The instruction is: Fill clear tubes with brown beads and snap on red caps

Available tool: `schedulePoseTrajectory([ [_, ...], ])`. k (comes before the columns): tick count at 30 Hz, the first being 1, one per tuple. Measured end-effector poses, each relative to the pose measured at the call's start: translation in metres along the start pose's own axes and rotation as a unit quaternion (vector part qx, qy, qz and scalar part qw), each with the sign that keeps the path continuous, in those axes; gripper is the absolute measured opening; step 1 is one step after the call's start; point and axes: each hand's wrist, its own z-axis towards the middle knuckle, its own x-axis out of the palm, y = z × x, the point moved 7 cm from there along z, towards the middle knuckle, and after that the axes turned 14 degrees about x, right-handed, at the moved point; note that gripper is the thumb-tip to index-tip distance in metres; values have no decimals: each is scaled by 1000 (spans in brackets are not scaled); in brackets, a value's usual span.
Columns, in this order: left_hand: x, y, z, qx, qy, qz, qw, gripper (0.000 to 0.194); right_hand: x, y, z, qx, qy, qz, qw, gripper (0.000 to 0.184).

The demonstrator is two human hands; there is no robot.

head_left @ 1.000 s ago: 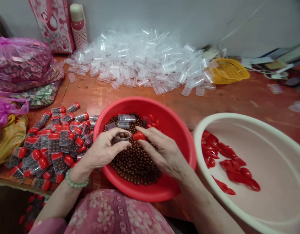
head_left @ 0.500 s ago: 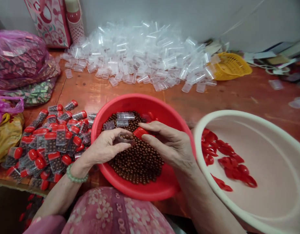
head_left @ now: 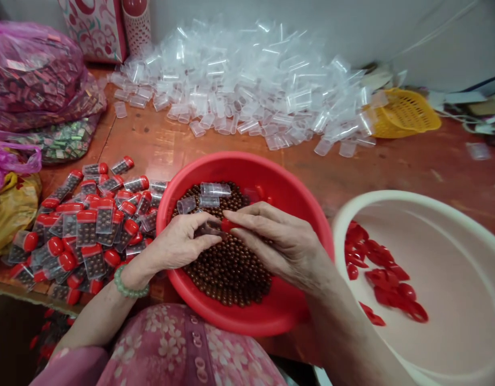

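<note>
Over the red basin [head_left: 247,326], my left hand [head_left: 183,239] pinches a clear plastic container [head_left: 209,229] with brown balls inside. My right hand [head_left: 283,238] grips a red cap [head_left: 227,224] between thumb and fingers, right at the container's mouth. How far the cap sits on the mouth is hidden by my fingers. Below both hands lies a heap of small brown balls [head_left: 239,281]. A few clear containers [head_left: 215,190] rest on top of the balls, and some red caps show behind my right hand.
Filled, red-capped containers [head_left: 87,230] are piled at left. A large mound of clear containers [head_left: 239,86] spreads along the wall, beside a yellow basket [head_left: 408,115]. A cream basin [head_left: 452,343] with red caps [head_left: 388,268] stands at right. Stuffed plastic bags [head_left: 34,80] sit far left.
The red cap has come from just beside the container to its mouth, and my hands are closer together. The whole view has shifted slightly, with most things appearing further right.
</note>
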Motion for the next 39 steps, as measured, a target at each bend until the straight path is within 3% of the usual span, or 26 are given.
schedulePoseTrajectory([
  [5,-2,2,3,3,-16,8,1000,20,-12,-1,-8,-7,35,-76,996,35],
  [9,-2,0,4,0,-12,15,1000,21,-18,0,-4,9,-48,-44,998,33],
  [14,1,-2,2,12,-14,-58,998,28,1,2,3,22,-97,70,993,31],
  [18,2,-3,1,39,-7,-85,996,30,13,0,3,23,-101,76,992,30],
  [25,2,-6,2,48,7,-68,997,32,18,-10,-2,45,-147,88,984,26],
  [32,4,-2,5,40,16,-62,997,30,19,-2,1,-6,-126,-1,992,21],
  [39,5,3,5,6,12,-113,993,26,20,6,-1,-89,-120,-78,986,28],
])
